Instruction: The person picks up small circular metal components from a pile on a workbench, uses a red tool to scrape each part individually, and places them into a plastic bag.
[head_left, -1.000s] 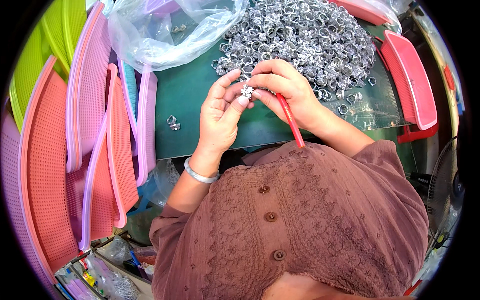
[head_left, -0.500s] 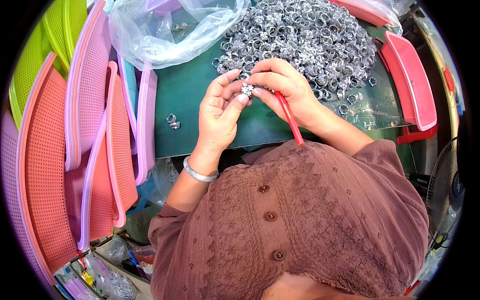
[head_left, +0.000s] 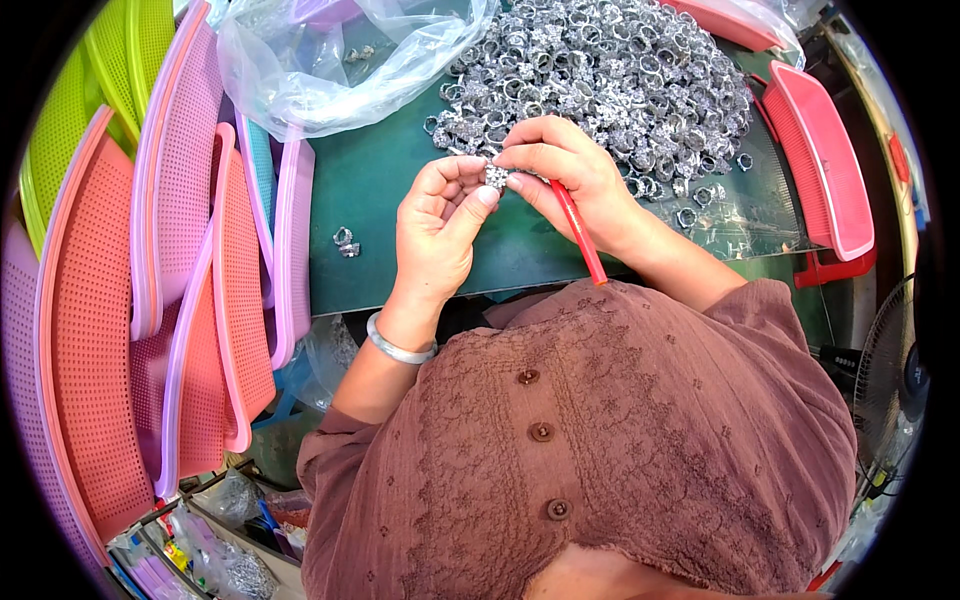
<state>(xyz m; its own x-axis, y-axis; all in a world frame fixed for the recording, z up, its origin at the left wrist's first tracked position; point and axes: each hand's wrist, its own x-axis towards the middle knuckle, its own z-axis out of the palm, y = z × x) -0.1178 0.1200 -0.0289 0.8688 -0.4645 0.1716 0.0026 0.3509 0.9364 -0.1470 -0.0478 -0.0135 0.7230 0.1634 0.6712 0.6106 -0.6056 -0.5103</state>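
Between both my hands is a small silver ring (head_left: 496, 176) with a cluster of clear stones facing up. My left hand (head_left: 440, 215) pinches it from the left with thumb and curled fingers. My right hand (head_left: 580, 185) steadies its right side with the thumb and fingertips, and also keeps a red pencil-like stick (head_left: 578, 232) in its grip, slanting down toward my lap. Whatever tip the stick has is hidden by the fingers. Just beyond my hands spreads a large pile of silver rings (head_left: 600, 85) on the green tabletop (head_left: 350, 195).
Two or so rings (head_left: 346, 242) lie apart at the left. A clear plastic bag (head_left: 300, 90) sits at the back left. Stacked perforated baskets (head_left: 95, 330) crowd the left side. A pink basket (head_left: 820, 165) stands at the right edge, near a fan (head_left: 885, 340).
My left fingers have curled in closer around the ring, and the ring has turned a little. The red stick has shifted very slightly with my right hand.
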